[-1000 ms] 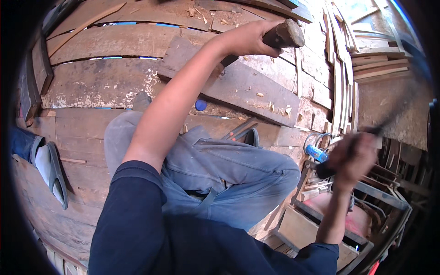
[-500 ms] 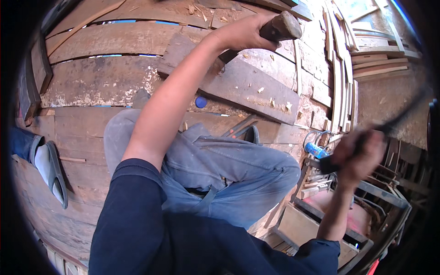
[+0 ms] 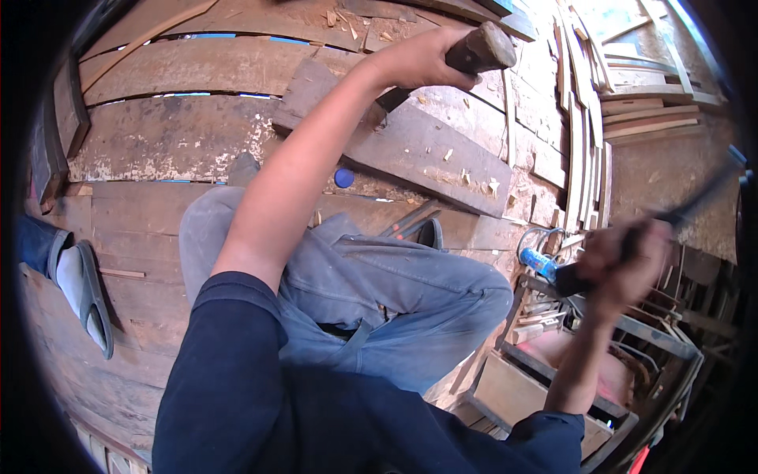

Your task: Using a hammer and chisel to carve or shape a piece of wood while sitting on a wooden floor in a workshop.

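From 7 round to 12 o'clock spreads the plank floor (image 3: 174,138), with your trousers (image 3: 395,288) at the centre. At 1 o'clock lies a wide board (image 3: 426,150). Toward 3, your right grip (image 3: 632,257) is closed on a long dark tool (image 3: 699,196), blurred; at 12 to 1, your left grip (image 3: 428,62) wraps a thick, blunt-ended handle (image 3: 484,49), its lower end partly hidden by your arm. A stray swing could catch your left knuckles, because they sit near that blunt end. The blue bottle (image 3: 538,262) at 3 could be knocked by a wide sweep. A blue cap (image 3: 343,178) sits at 11; loose wood chips (image 3: 494,187) at 2 could make the board's top slippery.
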`<state>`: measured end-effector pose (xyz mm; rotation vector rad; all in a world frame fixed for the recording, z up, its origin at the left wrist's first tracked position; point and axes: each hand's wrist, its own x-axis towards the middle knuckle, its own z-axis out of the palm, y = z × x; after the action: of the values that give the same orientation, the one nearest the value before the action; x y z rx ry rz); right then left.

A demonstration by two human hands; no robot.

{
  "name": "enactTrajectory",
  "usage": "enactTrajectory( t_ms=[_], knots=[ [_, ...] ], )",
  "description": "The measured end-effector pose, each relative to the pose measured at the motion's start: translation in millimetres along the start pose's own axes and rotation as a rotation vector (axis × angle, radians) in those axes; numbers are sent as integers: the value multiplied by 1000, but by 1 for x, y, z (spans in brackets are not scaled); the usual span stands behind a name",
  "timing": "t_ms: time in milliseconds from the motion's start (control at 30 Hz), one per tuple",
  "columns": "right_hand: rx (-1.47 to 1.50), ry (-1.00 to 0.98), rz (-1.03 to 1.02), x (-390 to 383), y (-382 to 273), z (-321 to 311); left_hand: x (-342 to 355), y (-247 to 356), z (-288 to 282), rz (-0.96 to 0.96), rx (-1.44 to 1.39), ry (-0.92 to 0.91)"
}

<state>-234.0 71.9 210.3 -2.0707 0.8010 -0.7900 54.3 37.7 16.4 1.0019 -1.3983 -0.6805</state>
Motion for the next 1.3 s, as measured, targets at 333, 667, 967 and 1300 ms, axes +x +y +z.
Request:
enactTrajectory(
  t_ms=[333,667,967,1300],
  knots=[
    [115,146,197,-35,-19,-29,3,-7,9,52,-3,-52],
    [-46,-125,581,-50,25,17,0,-7,3,39,-34,-79],
    [172,244,52,-6,-19,-12,-5,-6,-11,-58,-183,39],
    [16,92,399,-38,9,10,0,-4,8,61,-21,-67]
  ],
)
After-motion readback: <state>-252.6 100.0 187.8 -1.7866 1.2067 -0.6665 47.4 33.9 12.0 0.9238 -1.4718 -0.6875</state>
